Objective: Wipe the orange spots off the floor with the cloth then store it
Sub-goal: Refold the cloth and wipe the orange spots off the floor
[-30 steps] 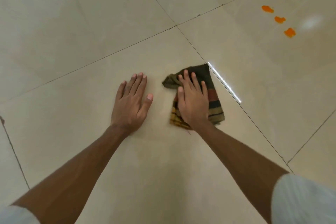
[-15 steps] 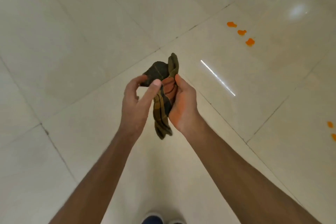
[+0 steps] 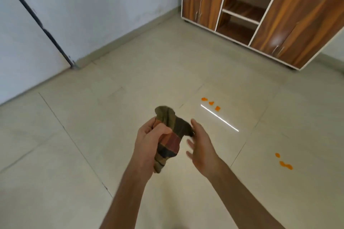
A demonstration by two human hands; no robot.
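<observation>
Striped cloth (image 3: 168, 135) is gripped in the left hand (image 3: 147, 141), raised over the tiled floor (image 3: 130, 80). Right hand (image 3: 202, 147) is held just beside it, fingers straight. Three orange spots (image 3: 211, 103) are seen ahead, a second cluster (image 3: 283, 163) off right. Wooden cabinet (image 3: 297, 15) is seen beyond, shelves exposed.

Soft, even light, bright enough, barely a shadow on the floor (image 3: 74, 154). Just right of the cloth (image 3: 168, 135) a thin white glare streak (image 3: 219, 118) slashes across the floor. The right hand (image 3: 202, 147) beside the cloth smears with motion blur (fingers (image 3: 190, 144) ghosting). Far beyond the cloth the cabinet (image 3: 297, 24) doors look streaky and soft.
</observation>
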